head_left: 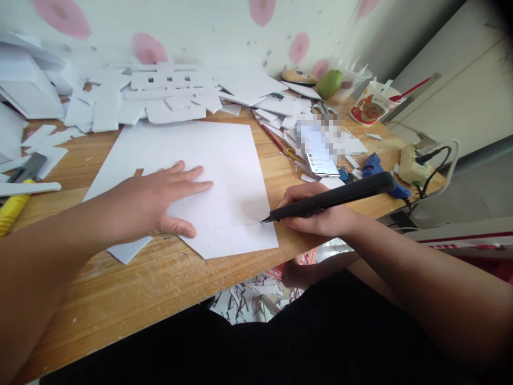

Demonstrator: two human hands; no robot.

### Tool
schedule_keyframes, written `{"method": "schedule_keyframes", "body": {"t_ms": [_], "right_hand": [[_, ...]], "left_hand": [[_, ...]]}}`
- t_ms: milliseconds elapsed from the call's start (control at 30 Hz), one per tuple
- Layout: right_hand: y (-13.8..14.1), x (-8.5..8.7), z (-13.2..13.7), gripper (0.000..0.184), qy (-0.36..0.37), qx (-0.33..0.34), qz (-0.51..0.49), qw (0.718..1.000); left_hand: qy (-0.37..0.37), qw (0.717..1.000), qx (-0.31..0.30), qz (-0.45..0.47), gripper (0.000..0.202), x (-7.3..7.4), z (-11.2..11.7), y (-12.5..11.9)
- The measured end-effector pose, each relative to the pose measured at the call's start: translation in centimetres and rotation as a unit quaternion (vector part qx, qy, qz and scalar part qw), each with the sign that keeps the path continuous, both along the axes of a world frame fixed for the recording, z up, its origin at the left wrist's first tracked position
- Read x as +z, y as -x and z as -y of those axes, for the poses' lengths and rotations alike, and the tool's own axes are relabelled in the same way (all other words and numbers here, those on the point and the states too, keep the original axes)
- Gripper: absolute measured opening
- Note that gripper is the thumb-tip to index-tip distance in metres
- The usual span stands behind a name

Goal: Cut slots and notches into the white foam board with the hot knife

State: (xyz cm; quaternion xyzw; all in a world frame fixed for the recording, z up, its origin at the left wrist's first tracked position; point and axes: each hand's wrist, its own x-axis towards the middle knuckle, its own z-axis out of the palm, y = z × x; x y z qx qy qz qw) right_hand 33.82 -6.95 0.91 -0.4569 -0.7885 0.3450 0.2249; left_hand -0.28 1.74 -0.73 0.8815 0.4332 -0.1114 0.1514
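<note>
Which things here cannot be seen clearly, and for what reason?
In the head view:
Flat white sheet: part hidden under the left hand.
Right hand: fingers partly hidden behind the thick black pen-shaped tool.
Rectangular phone with lit screen: text too small, partly pixelated.
Yellow-handled grey tool: handle's end cut off by left edge.

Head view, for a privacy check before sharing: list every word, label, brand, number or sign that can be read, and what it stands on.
No text can be read.
Cup: printed label, too small and blurred.
Phone: screen lines too small; upper part pixelated.
Red-and-white item at lower right: red marks, blurred.
White sheet: a faint line, no lettering visible.
</note>
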Motion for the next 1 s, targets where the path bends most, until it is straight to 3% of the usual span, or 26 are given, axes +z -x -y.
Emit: {"method": "schedule_keyframes", "body": {"t_ms": [167,267,467,700,867,1000], "right_hand": [[-0.8,-0.3,0.0,0.01,-0.003,0.016,-0.029,0.999],[-1.2,-0.4,-0.1,0.007,-0.012,0.017,-0.04,0.999],[-1.8,-0.4,-0.2,0.006,-0.024,0.04,-0.041,0.998],[-2.0,-1.0,-0.1,0.007,-0.015,0.016,-0.065,0.998],[-2.3,-1.4,0.2,0.015,0.04,-0.068,-0.128,0.989],[-1.0,-1.3,0.8,0.018,0.038,-0.154,-0.188,0.969]], "left_hand": [[-0.008,1.0,-0.015,-0.012,0.079,1.8,1.0,-1.2],[-0.004,1.0,-0.015,-0.019,0.078,2.3,1.3,-1.5],[-0.005,1.0,-0.02,-0.008,0.084,2.1,1.1,-1.1],[-0.004,1.0,-0.011,0.015,0.083,1.5,1.0,-0.8],[-0.005,1.0,-0.002,0.022,0.091,0.3,0.4,-0.2],[0.006,1.0,0.007,0.019,0.095,0.6,0.6,-0.6]]}}
